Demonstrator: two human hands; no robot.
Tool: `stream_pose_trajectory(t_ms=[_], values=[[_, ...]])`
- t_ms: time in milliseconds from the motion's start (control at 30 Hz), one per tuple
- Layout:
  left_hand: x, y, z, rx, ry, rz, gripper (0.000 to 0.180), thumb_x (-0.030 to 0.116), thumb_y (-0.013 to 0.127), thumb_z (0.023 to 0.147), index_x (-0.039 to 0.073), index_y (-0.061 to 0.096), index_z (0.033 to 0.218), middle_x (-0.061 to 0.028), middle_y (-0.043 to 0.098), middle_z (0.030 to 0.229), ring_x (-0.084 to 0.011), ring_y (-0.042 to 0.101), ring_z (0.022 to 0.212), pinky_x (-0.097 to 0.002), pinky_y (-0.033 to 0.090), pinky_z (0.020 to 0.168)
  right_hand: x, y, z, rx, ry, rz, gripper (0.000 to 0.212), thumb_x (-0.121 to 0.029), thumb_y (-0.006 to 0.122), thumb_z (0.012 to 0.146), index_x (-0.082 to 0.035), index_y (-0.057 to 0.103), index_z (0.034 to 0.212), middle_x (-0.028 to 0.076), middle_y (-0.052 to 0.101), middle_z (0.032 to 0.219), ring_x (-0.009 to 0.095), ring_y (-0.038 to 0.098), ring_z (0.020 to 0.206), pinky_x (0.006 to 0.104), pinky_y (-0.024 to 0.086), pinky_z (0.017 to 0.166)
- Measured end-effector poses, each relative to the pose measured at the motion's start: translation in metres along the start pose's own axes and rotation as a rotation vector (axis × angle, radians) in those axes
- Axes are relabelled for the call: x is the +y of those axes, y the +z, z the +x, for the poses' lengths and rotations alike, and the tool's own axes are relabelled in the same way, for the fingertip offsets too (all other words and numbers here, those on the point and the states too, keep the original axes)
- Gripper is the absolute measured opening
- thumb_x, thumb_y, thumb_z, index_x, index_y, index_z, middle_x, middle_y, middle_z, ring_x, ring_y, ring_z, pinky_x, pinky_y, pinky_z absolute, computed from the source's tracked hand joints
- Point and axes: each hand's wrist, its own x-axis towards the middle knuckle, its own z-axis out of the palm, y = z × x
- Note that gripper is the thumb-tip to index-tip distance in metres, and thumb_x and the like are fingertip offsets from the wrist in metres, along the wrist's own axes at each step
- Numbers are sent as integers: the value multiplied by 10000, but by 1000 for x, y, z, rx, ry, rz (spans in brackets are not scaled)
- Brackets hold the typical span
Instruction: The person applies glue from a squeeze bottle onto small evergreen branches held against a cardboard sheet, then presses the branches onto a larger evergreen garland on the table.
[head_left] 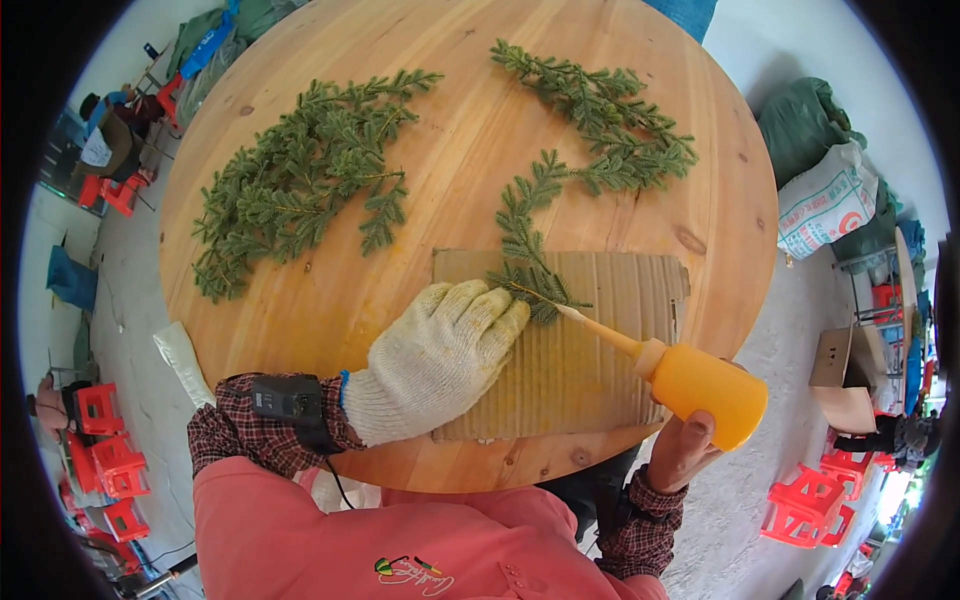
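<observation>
My left hand, in a cream knitted glove, rests over the cardboard sheet with its fingers curled onto the lower end of an evergreen sprig. In my bare right hand is a yellow squeeze bottle, tilted so that its long tapered nozzle points up and left. The nozzle's tip meets or nearly meets the sprig's stem end beside my gloved fingers; I cannot tell if they touch. My left fingertips are partly hidden.
A pile of evergreen sprigs lies at the left of the round wooden table. More sprigs extend at the far right. Red stools, an open cardboard box and stuffed sacks stand around on the floor.
</observation>
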Motion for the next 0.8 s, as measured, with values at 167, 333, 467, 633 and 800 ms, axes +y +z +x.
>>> stream_pose_trajectory(t_ms=[167,333,467,633,800], values=[[0,-1,1,2,2,-4,517,188,707,748,66,583,1235,-86,578,1166,-276,547,1120,-410,442,965,1,-8,-2,7,-7,-10,763,-618,608,866,16,473,1269,122,535,1178,243,595,1010,389,500,876],[0,-3,2,-11,1,-29,525,178,714,748,63,577,1242,-90,577,1169,-280,544,1125,-410,442,965,6,-18,-4,4,60,-18,779,-612,624,855,13,455,1288,125,525,1201,257,591,1021,395,504,879],[0,-4,2,-14,-1,-47,518,171,715,755,60,577,1241,-98,576,1172,-288,545,1124,-414,440,967,1,-18,-2,31,37,31,774,-597,631,855,6,441,1302,126,519,1211,262,592,1020,389,526,828],[0,-3,2,-13,5,-51,509,166,712,765,56,576,1243,-105,574,1177,-295,546,1122,-418,438,970,1,-21,1,83,14,37,774,-596,635,852,-2,439,1307,127,517,1208,263,599,998,362,544,730],[0,-4,3,-16,9,-59,502,165,711,772,57,577,1243,-109,574,1180,-294,545,1121,-419,437,970,14,-32,-1,81,-15,15,772,-599,635,851,-11,441,1312,130,527,1213,258,601,997,343,540,709]])
